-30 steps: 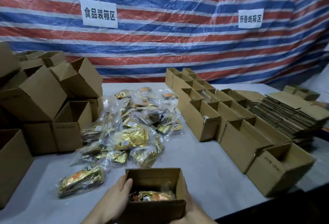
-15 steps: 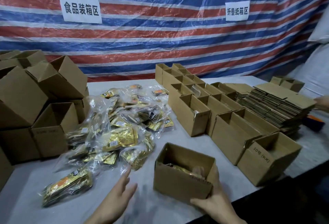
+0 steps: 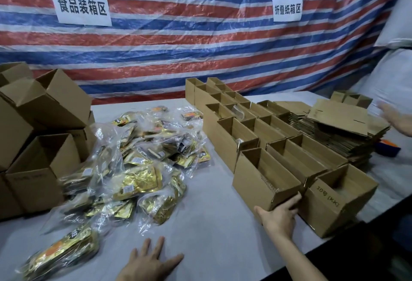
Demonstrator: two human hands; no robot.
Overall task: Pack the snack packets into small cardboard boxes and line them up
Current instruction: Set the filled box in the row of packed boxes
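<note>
My right hand (image 3: 278,216) presses with nearly straight fingers against the near corner of a small open cardboard box (image 3: 256,180). That box stands in line at the near end of the row of open boxes (image 3: 234,133), beside a box marked "10" (image 3: 334,204). What lies inside it is hidden. My left hand (image 3: 151,260) hovers flat over the white table (image 3: 211,236), fingers spread, holding nothing. A heap of gold snack packets in clear bags (image 3: 142,158) lies at the table's middle, and one bundle of packets (image 3: 64,251) lies near the front left.
Empty open boxes (image 3: 40,169) are piled at the left. A stack of flat unfolded cardboard (image 3: 338,129) sits at the right, with another person's hand (image 3: 396,122) beside it. The table's front edge runs diagonally at the lower right.
My right hand has slid the packed box to the right into the row of boxes. My left hand has let go of it and now hovers open over the table.
</note>
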